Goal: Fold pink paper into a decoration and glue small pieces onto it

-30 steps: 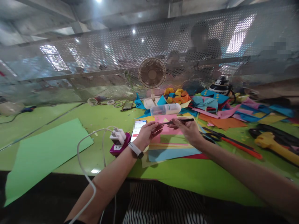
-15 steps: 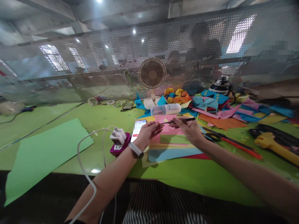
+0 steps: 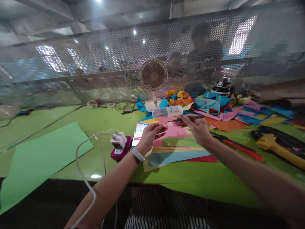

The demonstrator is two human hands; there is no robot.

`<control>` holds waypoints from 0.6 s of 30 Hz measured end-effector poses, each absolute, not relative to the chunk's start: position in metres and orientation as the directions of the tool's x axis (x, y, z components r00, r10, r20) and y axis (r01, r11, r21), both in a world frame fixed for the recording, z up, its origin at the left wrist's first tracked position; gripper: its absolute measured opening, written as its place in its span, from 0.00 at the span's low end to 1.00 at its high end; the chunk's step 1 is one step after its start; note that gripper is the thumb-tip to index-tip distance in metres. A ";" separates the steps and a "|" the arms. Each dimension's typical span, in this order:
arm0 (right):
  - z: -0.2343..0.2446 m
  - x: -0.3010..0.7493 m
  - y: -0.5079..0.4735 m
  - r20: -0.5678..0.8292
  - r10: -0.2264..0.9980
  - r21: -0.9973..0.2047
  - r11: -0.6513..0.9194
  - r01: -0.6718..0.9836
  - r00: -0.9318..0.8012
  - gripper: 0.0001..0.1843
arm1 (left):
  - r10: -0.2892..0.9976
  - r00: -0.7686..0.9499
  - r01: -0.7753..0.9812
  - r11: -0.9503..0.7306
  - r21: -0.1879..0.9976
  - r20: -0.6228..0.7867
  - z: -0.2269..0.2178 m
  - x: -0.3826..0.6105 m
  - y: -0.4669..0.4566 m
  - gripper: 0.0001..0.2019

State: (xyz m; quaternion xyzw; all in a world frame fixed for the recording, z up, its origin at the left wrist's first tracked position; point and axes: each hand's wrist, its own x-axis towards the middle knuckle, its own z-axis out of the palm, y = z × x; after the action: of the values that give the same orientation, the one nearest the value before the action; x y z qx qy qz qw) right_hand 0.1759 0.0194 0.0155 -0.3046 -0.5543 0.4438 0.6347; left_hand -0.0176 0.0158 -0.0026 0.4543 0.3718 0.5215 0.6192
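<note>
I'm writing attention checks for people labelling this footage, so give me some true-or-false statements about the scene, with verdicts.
1. The right hand holds a slim dark tool. True.
2. A watch is worn on the right wrist. False: the white-strapped watch is on the left wrist.
3. The clear plastic bottle lies on its side. True.
4. The phone lies face down. False: the phone shows its lit screen facing up.
5. A large light-green sheet lies left of the phone. True.

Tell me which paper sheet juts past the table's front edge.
The large light-green sheet at the far left; its near corner extends beyond the table. The stacked coloured sheets to its right stay within that edge.
</note>
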 end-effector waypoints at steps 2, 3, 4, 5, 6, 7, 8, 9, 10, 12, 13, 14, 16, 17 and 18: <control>0.016 0.176 0.019 0.429 0.903 -0.882 0.414 -0.227 -0.019 0.14 | 0.982 0.185 -0.294 0.032 0.955 0.024 -0.002 -0.018 0.015 0.09; 0.016 0.176 0.019 0.426 0.905 -0.884 0.410 -0.226 -0.024 0.15 | 0.982 0.187 -0.288 0.026 0.957 0.029 -0.002 -0.017 0.015 0.10; 0.016 0.176 0.019 0.423 0.906 -0.885 0.408 -0.225 -0.023 0.15 | 0.982 0.188 -0.281 0.022 0.960 0.033 -0.001 -0.017 0.014 0.10; 0.016 0.175 0.019 0.422 0.907 -0.886 0.407 -0.224 -0.021 0.15 | 0.982 0.188 -0.274 0.019 0.962 0.034 -0.001 -0.017 0.014 0.10; 0.016 0.175 0.019 0.420 0.907 -0.886 0.406 -0.223 -0.020 0.16 | 0.982 0.186 -0.267 0.017 0.964 0.034 0.000 -0.017 0.014 0.11; 0.016 0.175 0.019 0.420 0.907 -0.886 0.406 -0.225 -0.018 0.16 | 0.983 0.182 -0.260 0.018 0.965 0.030 0.000 -0.016 0.014 0.11; 0.016 0.175 0.019 0.421 0.907 -0.885 0.407 -0.228 -0.016 0.16 | 0.984 0.179 -0.255 0.020 0.967 0.027 0.000 -0.016 0.013 0.11; 0.016 0.175 0.019 0.421 0.907 -0.884 0.406 -0.232 -0.015 0.16 | 0.984 0.176 -0.253 0.020 0.967 0.025 0.001 -0.016 0.013 0.11; 0.016 0.175 0.018 0.419 0.908 -0.884 0.404 -0.235 -0.014 0.17 | 0.984 0.176 -0.253 0.021 0.967 0.025 0.001 -0.016 0.013 0.11; 0.016 0.174 0.018 0.411 0.911 -0.888 0.398 -0.232 -0.009 0.17 | 0.983 0.183 -0.262 0.019 0.965 0.030 0.001 -0.015 0.013 0.10; 0.016 0.174 0.018 0.407 0.913 -0.891 0.395 -0.226 -0.008 0.17 | 0.982 0.186 -0.268 0.018 0.963 0.034 0.001 -0.015 0.013 0.10; 0.015 0.173 0.018 0.403 0.915 -0.893 0.392 -0.219 -0.007 0.16 | 0.981 0.189 -0.275 0.017 0.961 0.037 0.001 -0.015 0.013 0.10; 0.015 0.173 0.018 0.403 0.915 -0.895 0.393 -0.209 -0.003 0.17 | 0.981 0.191 -0.293 0.015 0.956 0.043 0.000 -0.015 0.013 0.10; 0.014 0.173 0.018 0.403 0.915 -0.896 0.394 -0.206 -0.002 0.17 | 0.980 0.191 -0.301 0.013 0.954 0.047 0.000 -0.015 0.013 0.10; 0.014 0.173 0.019 0.403 0.915 -0.896 0.395 -0.205 -0.001 0.17 | 0.980 0.193 -0.307 0.011 0.952 0.051 0.000 -0.015 0.013 0.10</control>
State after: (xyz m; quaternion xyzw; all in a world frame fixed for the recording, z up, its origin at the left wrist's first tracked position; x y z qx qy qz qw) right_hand 0.1726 0.0186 0.0142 -0.3231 -0.5498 0.4453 0.6285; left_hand -0.0152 0.0134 -0.0004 0.4689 0.3588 0.5240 0.6139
